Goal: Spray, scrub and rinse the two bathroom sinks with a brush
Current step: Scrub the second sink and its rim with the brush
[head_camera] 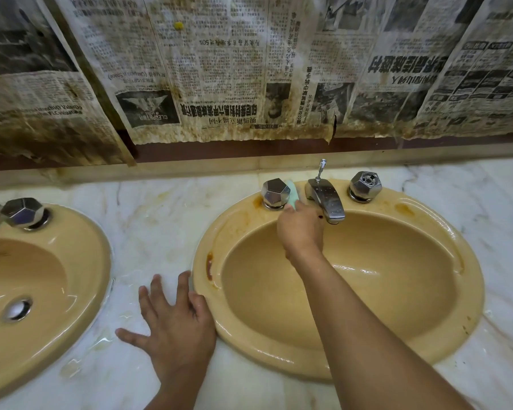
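Right hand (pixel 301 232), fingers seemingly clamped on a green brush (pixel 292 195), scrubs between tap handle (pixel 275 192) and spout (pixel 329 202) on the right sink (pixel 279 350); left hand (pixel 175 327), fingers spread, braces on the wet bench (pixel 160 202).

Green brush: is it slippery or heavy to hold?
Probably a bit slippery: the sink rim near the green brush shines wet. It looks light, since the right hand alone holds it up between the tap handle and the spout. It seems stiff, sticking up straight rather than drooping.
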A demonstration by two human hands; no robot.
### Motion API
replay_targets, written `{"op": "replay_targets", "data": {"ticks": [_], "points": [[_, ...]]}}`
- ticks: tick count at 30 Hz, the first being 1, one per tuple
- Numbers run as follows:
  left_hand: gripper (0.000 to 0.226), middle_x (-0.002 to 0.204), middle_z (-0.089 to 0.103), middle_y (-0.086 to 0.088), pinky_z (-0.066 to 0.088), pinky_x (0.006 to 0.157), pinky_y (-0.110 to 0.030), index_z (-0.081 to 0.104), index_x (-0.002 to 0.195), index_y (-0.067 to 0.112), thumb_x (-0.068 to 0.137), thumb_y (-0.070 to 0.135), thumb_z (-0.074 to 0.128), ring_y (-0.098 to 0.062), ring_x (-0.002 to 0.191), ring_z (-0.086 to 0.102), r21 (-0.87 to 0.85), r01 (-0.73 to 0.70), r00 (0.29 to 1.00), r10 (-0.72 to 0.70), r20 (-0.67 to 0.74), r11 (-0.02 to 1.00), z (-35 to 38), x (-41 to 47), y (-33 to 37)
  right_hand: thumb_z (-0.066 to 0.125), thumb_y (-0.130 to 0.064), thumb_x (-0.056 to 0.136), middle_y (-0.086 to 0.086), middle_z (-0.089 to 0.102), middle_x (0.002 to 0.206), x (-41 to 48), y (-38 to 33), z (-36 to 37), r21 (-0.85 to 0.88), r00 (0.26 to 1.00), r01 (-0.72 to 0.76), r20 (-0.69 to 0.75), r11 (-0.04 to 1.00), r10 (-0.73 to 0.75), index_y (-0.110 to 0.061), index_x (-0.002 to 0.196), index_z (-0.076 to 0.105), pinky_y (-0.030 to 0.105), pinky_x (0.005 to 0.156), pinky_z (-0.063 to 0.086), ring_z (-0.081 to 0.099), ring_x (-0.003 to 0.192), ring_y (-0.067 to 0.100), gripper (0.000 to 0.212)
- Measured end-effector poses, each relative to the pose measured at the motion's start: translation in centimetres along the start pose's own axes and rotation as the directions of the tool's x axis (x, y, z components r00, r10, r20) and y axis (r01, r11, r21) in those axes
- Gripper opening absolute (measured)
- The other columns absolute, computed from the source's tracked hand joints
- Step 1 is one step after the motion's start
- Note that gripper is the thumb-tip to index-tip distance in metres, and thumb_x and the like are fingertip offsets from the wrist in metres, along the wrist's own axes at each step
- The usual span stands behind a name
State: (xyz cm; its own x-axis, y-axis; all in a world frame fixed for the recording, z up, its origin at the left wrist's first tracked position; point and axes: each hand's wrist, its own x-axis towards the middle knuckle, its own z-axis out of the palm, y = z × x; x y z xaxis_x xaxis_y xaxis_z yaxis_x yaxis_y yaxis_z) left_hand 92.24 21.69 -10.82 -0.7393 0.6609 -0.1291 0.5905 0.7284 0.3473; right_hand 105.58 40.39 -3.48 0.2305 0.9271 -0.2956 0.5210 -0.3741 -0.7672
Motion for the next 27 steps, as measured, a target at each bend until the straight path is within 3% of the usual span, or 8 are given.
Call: {"op": "replay_targets", "data": {"ticks": [3, 5, 9, 12, 17, 20, 23, 27], "points": [[0.050, 0.166, 0.015, 0.004, -0.001, 0.113, -0.078, 0.032, 0.147, 0.052, 0.099, 0.045, 0.018, -0.016, 0.157, -0.002, 0.009, -0.010, 1.000, 0.011, -0.018, 1.000, 0.0, 0.1, -0.1, 0.040, -0.030, 0.106, 0.011, 0.065, 0.108, -3.2, 1.6, -1.8, -0.036, 0.997, 0.036, -0.066, 0.999, -0.038, -0.018, 0.124, 0.064, 0.038, 0.078, 0.047, 0.055, 0.110, 0.037, 0.032], [0.050, 0.165, 0.016, 0.004, 0.000, 0.113, -0.078, 0.032, 0.145, 0.053, 0.099, 0.044, 0.018, -0.017, 0.157, -0.001, 0.012, -0.015, 1.000, 0.016, -0.023, 1.000, 0.0, 0.1, 0.0, 0.041, -0.030, 0.108, 0.008, 0.068, 0.108, -4.2, 1.5, -3.0, -0.007, 0.983, 0.138, -0.123, 0.990, -0.138, -0.022, 0.130, 0.063, 0.036, 0.076, 0.041, 0.055, 0.106, 0.033, 0.032], [0.046, 0.165, 0.017, 0.004, 0.001, 0.112, -0.078, 0.034, 0.144, 0.052, 0.101, 0.042, 0.021, -0.018, 0.157, 0.001, 0.014, -0.004, 1.000, 0.005, -0.023, 1.000, -0.1, 0.1, 0.1, 0.044, -0.032, 0.108, -0.006, 0.068, 0.095, -2.3, 0.4, -1.9, 0.268, 0.978, 0.204, -0.022, 0.941, -0.206, -0.024, 0.137, 0.063, 0.032, 0.075, 0.049, 0.059, 0.083, 0.016, 0.036], [0.044, 0.165, 0.017, 0.004, 0.000, 0.113, -0.077, 0.034, 0.144, 0.053, 0.103, 0.038, 0.029, -0.016, 0.157, 0.000, -0.005, 0.009, 1.000, -0.009, -0.018, 1.000, -0.1, 0.1, 0.2, 0.045, -0.037, 0.107, -0.021, 0.048, 0.073, -2.3, 2.4, -1.4, 0.295, 0.980, 0.173, 0.046, 0.940, -0.195, -0.036, 0.142, 0.060, 0.025, 0.065, 0.041, 0.046, 0.067, 0.003, 0.038], [0.044, 0.165, 0.017, 0.004, -0.002, 0.113, -0.077, 0.034, 0.144, 0.053, 0.103, 0.038, 0.030, -0.015, 0.156, -0.001, -0.008, 0.009, 1.000, -0.009, -0.024, 1.000, 0.0, 0.3, 0.2, 0.048, -0.037, 0.105, -0.016, 0.060, 0.087, -1.1, 1.9, -2.4, 0.346, 0.987, 0.153, -0.010, 0.926, -0.159, -0.034, 0.135, 0.065, 0.037, 0.076, 0.049, 0.052, 0.082, 0.013, 0.035], [0.045, 0.165, 0.015, 0.004, -0.002, 0.113, -0.076, 0.032, 0.145, 0.054, 0.103, 0.039, 0.027, -0.015, 0.156, -0.002, 0.011, 0.011, 1.000, -0.011, -0.024, 1.000, 0.1, 0.4, 0.1, 0.046, -0.033, 0.106, -0.008, 0.069, 0.096, -1.0, -0.4, -1.7, 0.228, 0.965, 0.245, 0.031, 0.942, -0.259, -0.029, 0.139, 0.064, 0.032, 0.088, 0.052, 0.061, 0.095, 0.017, 0.037], [0.047, 0.165, 0.015, 0.005, -0.002, 0.113, -0.077, 0.031, 0.145, 0.054, 0.101, 0.040, 0.026, -0.014, 0.156, -0.002, 0.007, 0.010, 1.000, -0.010, -0.020, 1.000, 0.0, 0.3, 0.1, 0.043, -0.036, 0.107, 0.000, 0.072, 0.116, -2.6, 0.3, -1.6, 0.098, 0.956, 0.277, 0.074, 0.956, -0.285, -0.034, 0.143, 0.058, 0.033, 0.089, 0.050, 0.060, 0.109, 0.023, 0.039], [0.047, 0.164, 0.014, 0.005, -0.003, 0.113, -0.076, 0.032, 0.145, 0.054, 0.101, 0.039, 0.025, -0.014, 0.156, -0.002, 0.004, 0.009, 1.000, -0.009, -0.019, 1.000, -0.1, 0.5, 0.2, 0.042, -0.035, 0.108, 0.000, 0.071, 0.116, -1.4, 0.5, -2.0, 0.099, 0.953, 0.298, 0.024, 0.949, -0.302, -0.035, 0.145, 0.056, 0.029, 0.080, 0.043, 0.059, 0.104, 0.020, 0.040]]}}
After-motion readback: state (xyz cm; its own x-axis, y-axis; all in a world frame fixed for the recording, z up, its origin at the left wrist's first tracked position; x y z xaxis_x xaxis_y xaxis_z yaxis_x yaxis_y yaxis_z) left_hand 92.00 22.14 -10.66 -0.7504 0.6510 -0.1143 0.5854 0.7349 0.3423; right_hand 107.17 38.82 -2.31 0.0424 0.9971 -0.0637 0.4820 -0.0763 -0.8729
